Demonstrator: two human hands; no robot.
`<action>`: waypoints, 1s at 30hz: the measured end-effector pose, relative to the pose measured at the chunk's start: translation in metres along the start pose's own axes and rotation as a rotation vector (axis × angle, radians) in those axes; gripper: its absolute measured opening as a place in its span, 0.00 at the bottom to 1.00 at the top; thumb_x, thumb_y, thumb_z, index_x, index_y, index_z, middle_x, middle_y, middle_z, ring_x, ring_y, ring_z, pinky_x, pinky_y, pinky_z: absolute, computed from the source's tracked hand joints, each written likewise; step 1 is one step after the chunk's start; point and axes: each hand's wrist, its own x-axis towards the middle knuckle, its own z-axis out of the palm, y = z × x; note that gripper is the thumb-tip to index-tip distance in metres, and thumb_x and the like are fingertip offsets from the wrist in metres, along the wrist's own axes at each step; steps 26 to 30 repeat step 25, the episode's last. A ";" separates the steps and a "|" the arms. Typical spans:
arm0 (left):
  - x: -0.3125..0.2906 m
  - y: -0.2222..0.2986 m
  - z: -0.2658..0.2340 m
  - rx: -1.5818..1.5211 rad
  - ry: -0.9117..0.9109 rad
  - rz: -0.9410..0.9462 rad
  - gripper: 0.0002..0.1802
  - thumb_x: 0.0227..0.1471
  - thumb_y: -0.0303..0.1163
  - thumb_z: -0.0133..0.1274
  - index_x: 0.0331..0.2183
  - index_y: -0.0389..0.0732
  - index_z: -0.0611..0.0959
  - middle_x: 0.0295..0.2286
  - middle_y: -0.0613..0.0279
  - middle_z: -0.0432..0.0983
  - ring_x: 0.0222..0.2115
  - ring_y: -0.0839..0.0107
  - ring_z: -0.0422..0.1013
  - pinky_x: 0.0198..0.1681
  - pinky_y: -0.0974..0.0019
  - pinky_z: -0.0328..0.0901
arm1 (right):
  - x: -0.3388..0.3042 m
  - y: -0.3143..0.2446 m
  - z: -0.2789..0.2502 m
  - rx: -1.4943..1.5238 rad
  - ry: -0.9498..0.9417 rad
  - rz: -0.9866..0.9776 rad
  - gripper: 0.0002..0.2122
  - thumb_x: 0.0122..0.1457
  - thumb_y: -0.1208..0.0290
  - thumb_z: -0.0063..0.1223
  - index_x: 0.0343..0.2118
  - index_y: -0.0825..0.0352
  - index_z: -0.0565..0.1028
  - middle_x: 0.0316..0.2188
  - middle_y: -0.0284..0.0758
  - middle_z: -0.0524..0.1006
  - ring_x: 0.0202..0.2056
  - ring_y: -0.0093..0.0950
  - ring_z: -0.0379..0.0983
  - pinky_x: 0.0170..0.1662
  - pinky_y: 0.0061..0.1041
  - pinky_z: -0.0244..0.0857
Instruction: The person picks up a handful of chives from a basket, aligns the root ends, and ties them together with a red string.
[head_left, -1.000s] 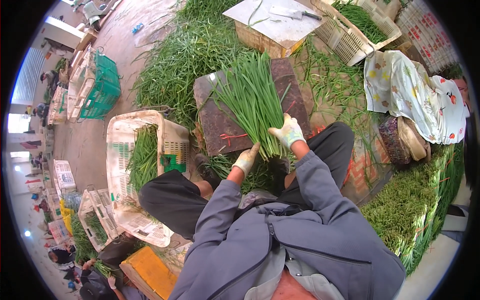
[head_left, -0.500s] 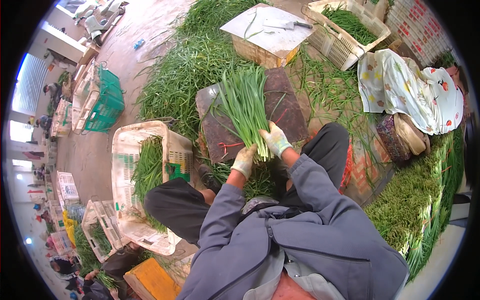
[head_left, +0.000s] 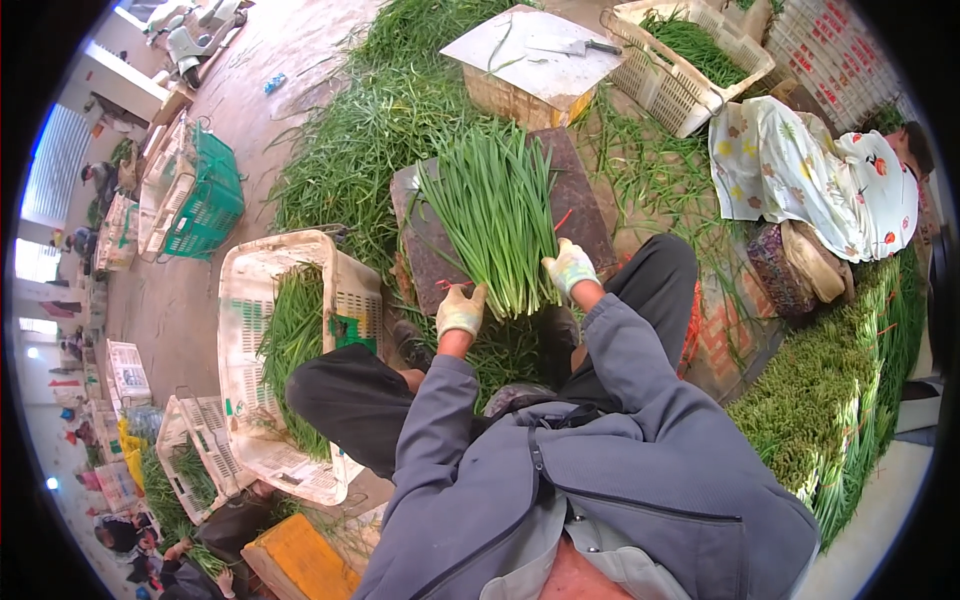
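Observation:
A wide bunch of garlic chives (head_left: 492, 220) lies fanned over a dark brown board (head_left: 582, 190), its pale cut ends toward me. My left hand (head_left: 461, 311), in a stained light glove, is at the left side of the stem ends, thumb and fingers apart. Gloved likewise, my right hand (head_left: 571, 268) is at the right side of the bunch, its thumb apart from the fingers and near the stems. One red tie end (head_left: 452, 285) shows by my left fingers, and another red end (head_left: 563, 219) sticks up beyond my right hand. Whatever joins them is hidden under the chives.
A white crate (head_left: 240, 340) with greens stands at my left. Beyond the board are loose green leaves (head_left: 340, 160) and a box-like stand (head_left: 520, 95) bearing a cleaver (head_left: 560, 46). Stacked bunches (head_left: 810, 400) line the right, below a flowered cloth (head_left: 770, 160).
The bunch has spread wider across the board. My hands have moved apart, the left one left and the right one right. A red tie end now shows at the right side.

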 end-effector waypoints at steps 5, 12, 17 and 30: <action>0.000 0.038 0.025 -0.047 -0.092 0.162 0.34 0.51 0.50 0.54 0.53 0.39 0.71 0.42 0.36 0.76 0.45 0.43 0.73 0.50 0.50 0.66 | 0.010 0.002 0.016 0.117 0.053 -0.415 0.25 0.52 0.71 0.56 0.54 0.70 0.70 0.48 0.51 0.74 0.52 0.46 0.70 0.57 0.36 0.63; -0.037 0.029 -0.054 -0.052 -0.071 0.148 0.37 0.49 0.50 0.58 0.55 0.39 0.70 0.39 0.45 0.79 0.42 0.49 0.75 0.47 0.52 0.68 | 0.005 -0.008 0.013 0.046 0.147 -0.433 0.21 0.48 0.66 0.57 0.47 0.67 0.75 0.41 0.48 0.78 0.46 0.47 0.73 0.50 0.41 0.67; -0.102 -0.014 -0.208 -0.555 0.679 0.290 0.18 0.53 0.30 0.59 0.46 0.38 0.80 0.26 0.59 0.80 0.27 0.76 0.75 0.32 0.69 0.70 | 0.024 0.014 0.018 0.056 0.438 -0.453 0.26 0.52 0.71 0.62 0.54 0.70 0.69 0.40 0.41 0.75 0.40 0.37 0.73 0.46 0.34 0.67; -0.121 -0.218 -0.214 -0.173 0.593 -0.225 0.31 0.51 0.42 0.62 0.54 0.41 0.76 0.44 0.52 0.78 0.43 0.57 0.76 0.53 0.62 0.65 | 0.006 -0.036 0.005 0.378 0.424 -0.533 0.23 0.58 0.75 0.57 0.58 0.68 0.67 0.44 0.39 0.73 0.43 0.32 0.73 0.50 0.28 0.67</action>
